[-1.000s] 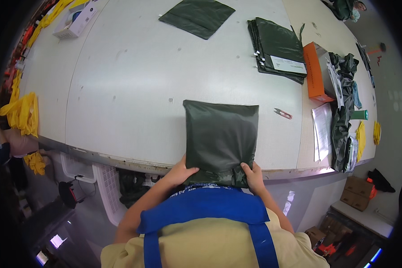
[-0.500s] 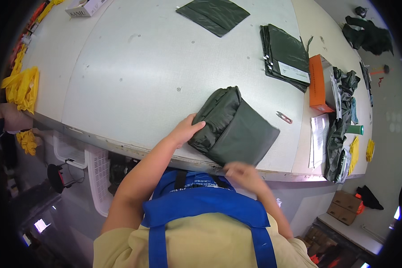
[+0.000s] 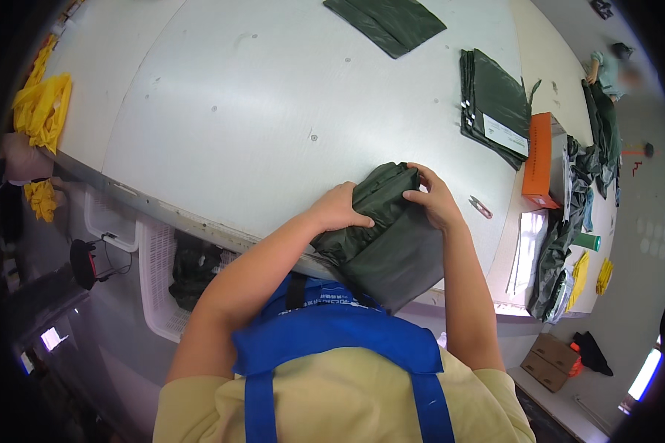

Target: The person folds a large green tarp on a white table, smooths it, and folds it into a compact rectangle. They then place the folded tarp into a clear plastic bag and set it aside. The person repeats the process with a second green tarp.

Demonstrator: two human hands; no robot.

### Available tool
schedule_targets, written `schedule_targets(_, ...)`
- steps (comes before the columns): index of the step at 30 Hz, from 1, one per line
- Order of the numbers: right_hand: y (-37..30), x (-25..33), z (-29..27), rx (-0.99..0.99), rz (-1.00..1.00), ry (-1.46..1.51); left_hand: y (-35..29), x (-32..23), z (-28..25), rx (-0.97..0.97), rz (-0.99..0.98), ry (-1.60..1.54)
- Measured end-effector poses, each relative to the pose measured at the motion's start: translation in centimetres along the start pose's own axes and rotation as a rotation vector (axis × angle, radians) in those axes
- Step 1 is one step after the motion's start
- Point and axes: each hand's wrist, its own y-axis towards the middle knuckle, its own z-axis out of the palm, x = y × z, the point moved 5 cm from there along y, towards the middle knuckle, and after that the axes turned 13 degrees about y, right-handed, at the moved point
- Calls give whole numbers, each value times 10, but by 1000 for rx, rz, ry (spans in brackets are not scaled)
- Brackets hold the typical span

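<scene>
A dark green fabric bundle (image 3: 391,255) lies at the table's near edge, a puffy gathered part at its upper left and a smooth flat panel hanging slightly over the edge. My left hand (image 3: 340,210) grips the puffy part from the left, thumb on top and fingers hidden behind. At the top right corner, my right hand (image 3: 431,198) pinches the fabric, with its thumb on the near face and its fingers curled over the upper edge. A pair of thread snips (image 3: 480,207) lies on the table right of my right hand.
Stacked flat green pouches (image 3: 501,96) with a white label sit far right. A single flat green piece (image 3: 388,26) lies at the back. An orange box (image 3: 539,159) and papers (image 3: 526,251) line the right side. Below the table's left stands a white basket (image 3: 155,273). Another person (image 3: 608,77) is far right.
My right hand has risen from the bundle's lower edge to its top right corner and taken hold there. The left hand has shifted further onto the puffy part. The bundle has come nearer me.
</scene>
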Motion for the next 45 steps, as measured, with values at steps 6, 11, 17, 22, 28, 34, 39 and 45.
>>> schedule_targets(6, -3, 11, 11, 39, 57, -96, -14, -20, 3, 29, 20, -132)
schedule_targets(11, 5, 11, 14, 79, 206, -224, -20, -30, 7, 117, 52, -232)
schedule_targets(17, 1, 15, 5, 120, 272, -218, -11, -25, 29, 39, 174, -128)
schedule_targets(22, -23, 28, 7, 124, 213, -147, -32, -37, 32, -184, 272, 41)
schedule_targets(28, -39, 35, 6, 73, 182, -172, -27, -41, 31, -52, 276, 1)
schedule_targets(34, -45, 36, 11, 111, 85, -133, -31, -48, 32, 16, 218, -22)
schedule_targets(39, -48, 35, 5, 113, 188, -201, -32, -54, 27, 32, 221, 33)
schedule_targets(45, -53, 42, 11, 207, 93, -194, -50, -69, 29, 73, 318, -29)
